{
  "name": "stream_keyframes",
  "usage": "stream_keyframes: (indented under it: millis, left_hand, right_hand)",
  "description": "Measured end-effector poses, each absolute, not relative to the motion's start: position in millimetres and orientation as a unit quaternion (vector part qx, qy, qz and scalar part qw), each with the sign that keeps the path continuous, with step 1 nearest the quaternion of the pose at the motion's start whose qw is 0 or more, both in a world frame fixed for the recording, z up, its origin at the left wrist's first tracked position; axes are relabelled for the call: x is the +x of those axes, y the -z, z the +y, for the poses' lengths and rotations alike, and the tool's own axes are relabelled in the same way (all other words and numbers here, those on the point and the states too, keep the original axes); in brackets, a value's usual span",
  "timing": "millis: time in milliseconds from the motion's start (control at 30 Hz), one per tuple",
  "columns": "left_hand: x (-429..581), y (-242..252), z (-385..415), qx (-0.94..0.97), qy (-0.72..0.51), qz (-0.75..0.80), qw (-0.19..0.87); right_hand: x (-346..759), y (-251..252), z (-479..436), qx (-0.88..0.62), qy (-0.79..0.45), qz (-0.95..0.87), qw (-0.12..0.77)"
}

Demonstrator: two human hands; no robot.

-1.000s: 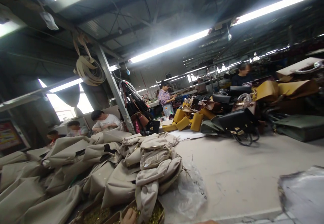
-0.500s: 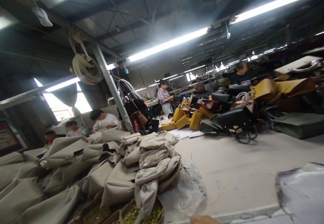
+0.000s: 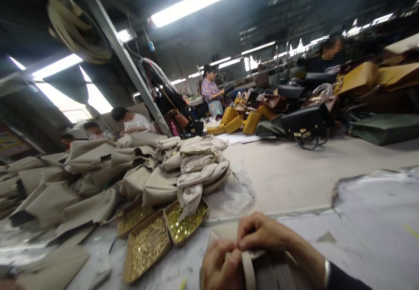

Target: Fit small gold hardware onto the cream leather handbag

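Both my hands are at the bottom edge of the view, closed on a beige strap or bag piece (image 3: 248, 269) that lies on the table. My left hand (image 3: 221, 264) has its fingers curled over the piece's left side. My right hand (image 3: 266, 234) pinches the same piece from above; a dark sleeve and a bracelet show at its wrist. What lies under the hands is partly cut off by the frame. Just left of my hands stand shallow cardboard boxes of small gold metal parts (image 3: 148, 245).
A large heap of beige bags (image 3: 157, 167) covers the table's left half. A clear plastic bag (image 3: 238, 191) lies beside it. Yellow, black and green handbags (image 3: 304, 122) are piled at the far right. Several other people work in the background.
The camera has tilted down. My hands, barely visible at the bottom edge before, are now in view gripping the beige piece, and the boxes of gold parts show fully.
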State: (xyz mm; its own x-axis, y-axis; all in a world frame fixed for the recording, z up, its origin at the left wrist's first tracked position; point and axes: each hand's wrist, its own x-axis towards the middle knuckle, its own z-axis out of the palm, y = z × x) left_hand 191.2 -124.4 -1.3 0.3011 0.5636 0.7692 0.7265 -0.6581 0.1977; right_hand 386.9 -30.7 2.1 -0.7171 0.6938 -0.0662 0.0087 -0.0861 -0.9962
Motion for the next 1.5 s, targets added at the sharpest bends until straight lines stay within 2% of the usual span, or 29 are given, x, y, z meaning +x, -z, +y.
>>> stream_keyframes:
  millis: [200,433,700,1000,1133,1267,1500]
  left_hand:
    - [196.6,-8.0,-122.6,-0.807,0.436,-0.39,0.085]
    - [200.4,-12.6,-123.4,-0.797,0.445,-0.4,0.075]
    - [199.9,-10.3,-123.2,-0.802,0.441,-0.398,0.071]
    - [201.2,-12.1,-122.4,-0.8,0.445,-0.395,0.079]
    - [200.2,-9.8,-123.9,-0.801,0.439,-0.4,0.078]
    - [198.9,-10.4,-124.3,-0.798,0.442,-0.402,0.077]
    - [200.3,-14.0,-123.5,-0.795,0.45,-0.399,0.075]
  right_hand:
    - [393.9,-24.3,-31.4,-0.279,-0.632,-0.68,0.246]
    - [407.7,-28.6,-29.0,-0.169,-0.668,-0.681,0.247]
    - [400.4,-19.7,-27.8,-0.253,-0.676,-0.657,0.218]
    - [407.4,-17.8,-26.8,-0.187,-0.7,-0.643,0.248]
    - [401.7,-15.9,-29.1,-0.224,-0.643,-0.691,0.243]
    - [396.5,-20.1,-34.2,-0.255,-0.555,-0.738,0.287]
    - [407.4,-23.7,-32.1,-0.178,-0.674,-0.669,0.259]
